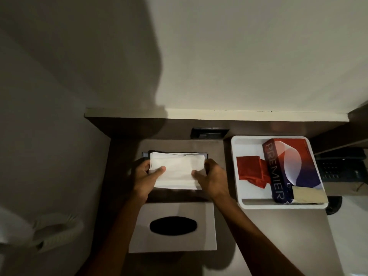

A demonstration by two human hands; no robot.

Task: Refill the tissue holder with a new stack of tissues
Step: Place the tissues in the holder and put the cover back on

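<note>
A white stack of tissues lies over the dark base of the tissue holder, whose far edge shows behind the stack. My left hand grips the stack's left end, thumb on top. My right hand grips its right end, thumb also on top. Nearer to me sits the holder's white cover with its dark oval slot facing up. A red and blue "PREMIER" tissue box lies in the white tray to the right.
The white tray also holds a red cloth and a yellowish sponge. A dark wall socket sits behind the holder. A black telephone is at the far right. A white object lies at lower left.
</note>
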